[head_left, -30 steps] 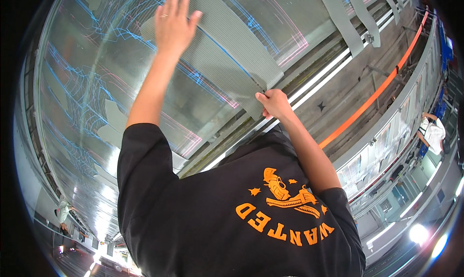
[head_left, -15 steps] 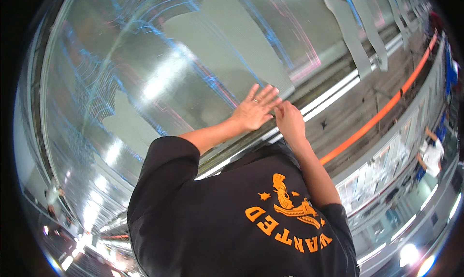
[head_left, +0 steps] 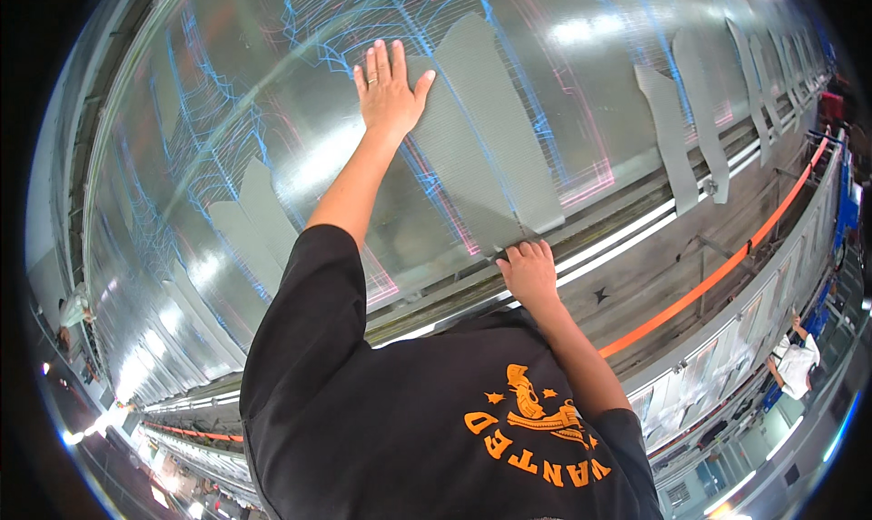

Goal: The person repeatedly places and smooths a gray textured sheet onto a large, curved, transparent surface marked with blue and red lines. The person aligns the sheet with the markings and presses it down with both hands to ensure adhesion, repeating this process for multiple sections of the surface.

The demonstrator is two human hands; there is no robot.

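Monitoring from the remote station, I record the left hand (head_left: 391,93) as flat, palm down, fingers slightly apart and thumb spread to the right. It grips nothing; it rests at the left lobe of a long, grey, finely ribbed sheet panel (head_left: 498,125) with a thin blue line (head_left: 489,159) along its middle. The panel lies flat, from just beside the left thumb down to the right fingertips. The right hand (head_left: 530,270) sits at the panel's near edge, fingers close together and thumb apart from them; I cannot tell whether anything is pinched beneath it.

Handling: I judge the panel light, thin and limp, liable to crease or skew if pulled from one point. Its ribbing should give fair grip, whereas the glossy, film-like table covering (head_left: 291,148) left of the left wrist looks slippery. I cannot tell whether that covering passes over the panel or under it.

Recommended hold: pinch the near edge, at the right fingertips, between thumb and forefinger; use the left palm, spread flat, to steady the far part.

Clearance: I note a straight white rail (head_left: 595,263) just beside the right hand, on its right.
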